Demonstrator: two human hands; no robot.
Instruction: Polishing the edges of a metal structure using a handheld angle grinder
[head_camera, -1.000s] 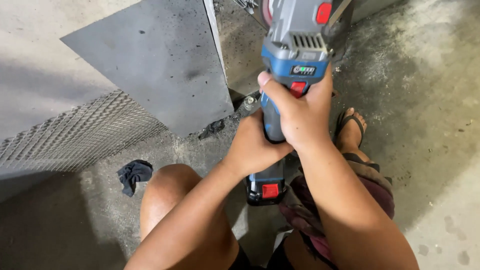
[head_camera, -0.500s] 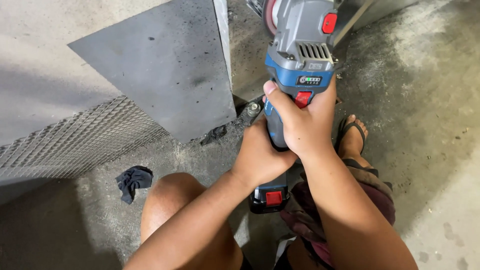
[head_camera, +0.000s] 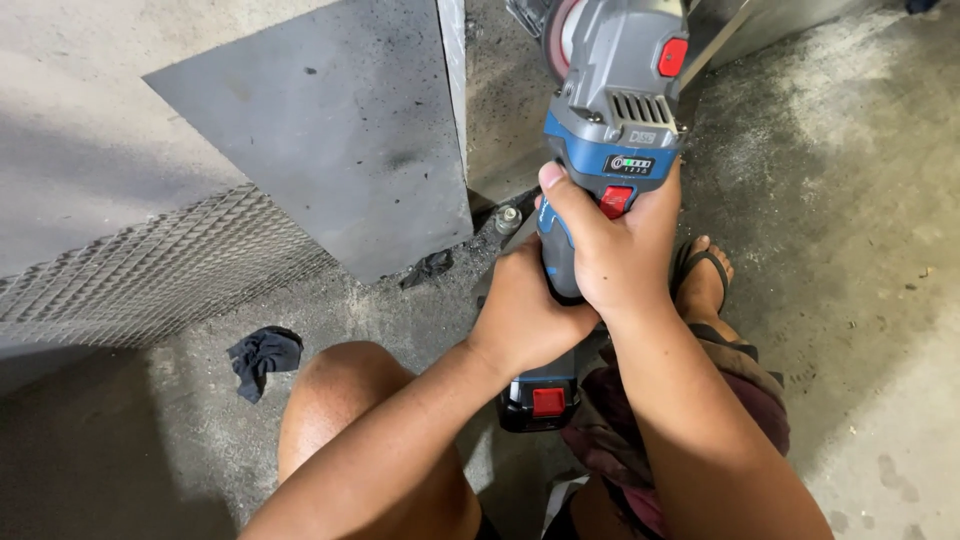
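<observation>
I hold a blue and grey cordless angle grinder (head_camera: 615, 110) in both hands, its head pointing away from me and its disc at the top edge of the view. My right hand (head_camera: 610, 255) wraps the upper handle just under the red switch. My left hand (head_camera: 520, 315) grips the handle lower down, from the left. The black battery pack (head_camera: 540, 400) with a red button sticks out below my hands. The disc is close to the edge of a grey metal sheet (head_camera: 330, 130).
I squat on a dusty concrete floor (head_camera: 850, 250); my left knee (head_camera: 345, 400) and sandalled right foot (head_camera: 705, 280) show. A strip of expanded metal mesh (head_camera: 150, 280) lies to the left. A dark rag (head_camera: 262, 355) and a small bolt (head_camera: 508, 216) lie on the floor.
The grinder and both hands have shifted slightly to the right and forward in view; the grip is the same.
</observation>
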